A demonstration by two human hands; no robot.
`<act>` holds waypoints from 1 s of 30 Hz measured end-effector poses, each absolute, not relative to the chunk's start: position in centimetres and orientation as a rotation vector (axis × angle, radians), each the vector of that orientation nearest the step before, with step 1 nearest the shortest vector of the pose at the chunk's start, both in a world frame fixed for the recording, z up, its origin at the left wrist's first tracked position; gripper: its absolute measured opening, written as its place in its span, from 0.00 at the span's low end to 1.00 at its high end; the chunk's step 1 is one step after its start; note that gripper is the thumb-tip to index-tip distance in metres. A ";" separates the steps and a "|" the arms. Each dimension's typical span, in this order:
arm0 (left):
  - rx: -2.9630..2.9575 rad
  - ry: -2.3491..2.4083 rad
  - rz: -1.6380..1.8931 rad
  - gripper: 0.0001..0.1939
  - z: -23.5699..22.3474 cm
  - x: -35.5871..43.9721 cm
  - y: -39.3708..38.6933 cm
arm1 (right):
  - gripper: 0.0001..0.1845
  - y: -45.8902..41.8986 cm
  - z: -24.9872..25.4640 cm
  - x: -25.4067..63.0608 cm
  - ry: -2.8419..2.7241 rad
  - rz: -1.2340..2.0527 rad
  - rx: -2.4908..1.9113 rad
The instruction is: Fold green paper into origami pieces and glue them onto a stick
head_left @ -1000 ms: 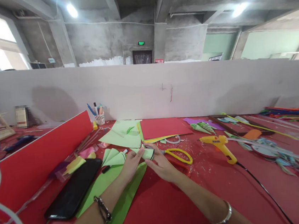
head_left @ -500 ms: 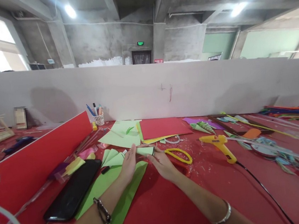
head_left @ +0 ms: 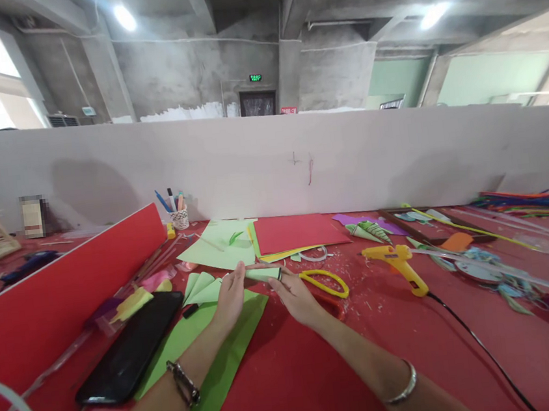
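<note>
Rolling or folding looks partway done: we see the pale green paper [head_left: 262, 274] up between the hands over the table [head_left: 396, 336], its right end edged dark. Left hand [head_left: 232, 296] closes on the left end, right hand [head_left: 296, 293] pinches the right; hands near each other, not touching as far as we can tell. Fingers hide part of the paper, so we can't say whether the shape is fixed; it isn't set down, and we judge the shaping unfinished. Already shaped: fan [head_left: 202, 288] just beside left hand, striped cone [head_left: 374, 231] far right. Flat, apparently unworked: pale sheet [head_left: 215, 251], red sheets [head_left: 301, 232] at the back. Glue gun [head_left: 392, 258] lies unheld to the right, cable [head_left: 475, 341] trailing toward us. In the way: scissors [head_left: 346, 288] right beside right hand, green sheet [head_left: 241, 330] under left forearm, black cap [head_left: 190, 310] by the fan. Dark slab [head_left: 133, 351] and red board [head_left: 90, 270] crowd the left; white cord [head_left: 10, 397] crosses the near-left corner. Pen cup [head_left: 179, 217] sits well clear.
</note>
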State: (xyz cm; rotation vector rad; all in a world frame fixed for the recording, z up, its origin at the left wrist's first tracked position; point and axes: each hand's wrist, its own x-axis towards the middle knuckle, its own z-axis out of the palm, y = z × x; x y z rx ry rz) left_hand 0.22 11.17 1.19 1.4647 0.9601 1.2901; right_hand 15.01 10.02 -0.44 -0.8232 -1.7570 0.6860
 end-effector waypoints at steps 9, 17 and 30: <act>1.621 1.058 1.274 0.27 1.2 -0.8 11.9 | 0.15 10.8 -1.0 15.7 -1.639 0.699 -0.872; 1.750 1.021 1.259 0.21 0.8 -0.3 11.6 | 0.16 10.6 -0.8 15.5 -1.640 0.822 -0.867; 2.396 0.998 0.896 0.16 1.3 -0.5 11.3 | 0.09 10.3 -0.2 16.0 -1.816 0.524 -0.861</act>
